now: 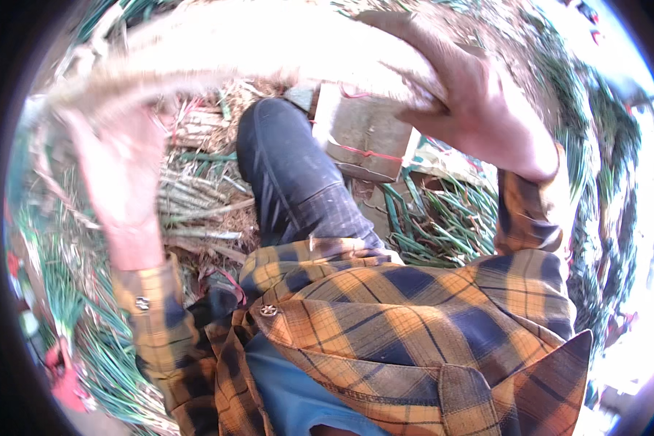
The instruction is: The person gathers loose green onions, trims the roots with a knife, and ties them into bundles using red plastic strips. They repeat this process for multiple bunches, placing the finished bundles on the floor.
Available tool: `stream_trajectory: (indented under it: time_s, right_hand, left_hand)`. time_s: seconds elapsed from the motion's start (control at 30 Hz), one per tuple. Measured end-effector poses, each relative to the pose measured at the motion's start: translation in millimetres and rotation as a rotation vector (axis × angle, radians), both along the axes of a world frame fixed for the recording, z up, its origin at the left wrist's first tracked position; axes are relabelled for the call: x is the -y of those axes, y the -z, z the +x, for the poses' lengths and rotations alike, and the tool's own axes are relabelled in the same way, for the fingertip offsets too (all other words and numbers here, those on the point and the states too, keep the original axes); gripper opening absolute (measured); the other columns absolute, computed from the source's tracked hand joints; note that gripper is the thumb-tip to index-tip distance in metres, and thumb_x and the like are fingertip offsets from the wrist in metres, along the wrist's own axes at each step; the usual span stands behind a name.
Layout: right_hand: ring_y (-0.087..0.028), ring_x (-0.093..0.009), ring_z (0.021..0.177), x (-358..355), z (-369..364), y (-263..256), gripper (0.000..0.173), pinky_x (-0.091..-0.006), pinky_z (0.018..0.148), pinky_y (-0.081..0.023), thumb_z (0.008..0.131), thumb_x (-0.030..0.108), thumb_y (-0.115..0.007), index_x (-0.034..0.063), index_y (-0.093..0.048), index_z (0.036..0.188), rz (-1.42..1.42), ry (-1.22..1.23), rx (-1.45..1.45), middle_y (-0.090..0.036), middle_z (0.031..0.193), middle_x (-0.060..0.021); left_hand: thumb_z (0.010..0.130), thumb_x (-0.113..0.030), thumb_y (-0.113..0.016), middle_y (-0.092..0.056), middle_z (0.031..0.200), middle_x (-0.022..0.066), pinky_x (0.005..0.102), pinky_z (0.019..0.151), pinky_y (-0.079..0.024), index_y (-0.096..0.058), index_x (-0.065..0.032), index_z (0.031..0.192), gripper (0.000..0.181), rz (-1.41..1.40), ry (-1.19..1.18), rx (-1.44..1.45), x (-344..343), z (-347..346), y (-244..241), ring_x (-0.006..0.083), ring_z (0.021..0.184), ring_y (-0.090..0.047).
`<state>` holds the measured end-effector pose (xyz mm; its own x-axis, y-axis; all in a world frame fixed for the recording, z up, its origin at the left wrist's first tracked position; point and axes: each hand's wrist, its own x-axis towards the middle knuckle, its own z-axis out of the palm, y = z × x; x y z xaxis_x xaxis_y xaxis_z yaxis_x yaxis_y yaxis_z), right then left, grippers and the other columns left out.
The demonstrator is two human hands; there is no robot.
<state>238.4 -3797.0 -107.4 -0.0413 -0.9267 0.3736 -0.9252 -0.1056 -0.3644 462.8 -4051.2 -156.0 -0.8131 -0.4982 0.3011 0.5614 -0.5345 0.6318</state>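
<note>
A long, pale bundle (283, 49), overexposed and blurred by motion, spans the top of the view before me. It looks like stalks, but the glare hides its detail. My right hand (479, 98) grips its right end, with the thumb over the top and the fingers beneath. At the other end, my left hand (122, 158) holds it from below with the palm towards me; its fingers are blurred and partly hidden by the bundle. Beneath and beyond my knee (289, 158) stands a box-like wooden block (365, 136) with red string around it.
Cut green onions (447, 223) lie right of my leg. Pale stalks (191, 193) and dry fibres litter the ground to its left. Long rows of green onions (605, 191) run along the right side; more green onions (109, 354) and a pink-red object (68, 381) lie at lower left.
</note>
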Motion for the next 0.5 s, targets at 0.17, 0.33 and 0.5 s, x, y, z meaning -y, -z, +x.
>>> stream_trajectory:
  time_s: [0.17, 0.33, 0.5]
  right_hand:
    - [-0.047, -0.025, 0.114, 17.2, -74.6, 39.9, 0.068, -0.0324, 0.094, -0.038, 0.072, 0.000, -0.067, -0.0014, -0.034, 0.131, -0.367, 0.166, 0.394, -0.049, 0.120, -0.0175]
    - [-0.061, -0.021, 0.069, 44.5, -211.0, 165.2, 0.051, -0.0342, 0.060, -0.048, 0.066, 0.002, -0.071, 0.0061, -0.047, 0.111, -0.608, 0.558, 0.266, -0.061, 0.073, -0.0125]
    - [-0.058, -0.031, 0.084, 100.1, -183.3, 345.8, 0.079, -0.0337, 0.074, -0.050, 0.065, 0.009, -0.073, -0.0002, -0.031, 0.131, -0.201, 0.947, 0.708, -0.061, 0.093, -0.0140]
  left_hand:
    - [0.089, -0.035, -0.047, -0.054, 0.124, 0.0128, 0.0348, 0.086, -0.042, -0.051, -0.0023, 0.122, 0.047, -0.872, -0.190, 0.353, -24.3, -107.0, -90.1, 0.0237, 0.114, -0.051]
    - [0.087, -0.028, -0.049, -0.055, 0.121, 0.0159, 0.0288, 0.076, -0.045, -0.051, 0.0012, 0.120, 0.044, -0.902, -0.140, 0.679, -31.2, -111.3, -3.8, 0.0227, 0.107, -0.056]
    - [0.089, -0.022, -0.051, -0.064, 0.099, 0.0112, 0.0255, 0.065, -0.044, -0.055, -0.0008, 0.116, 0.034, -0.568, -0.460, 1.169, 29.3, -0.4, 36.1, 0.0171, 0.084, -0.062]
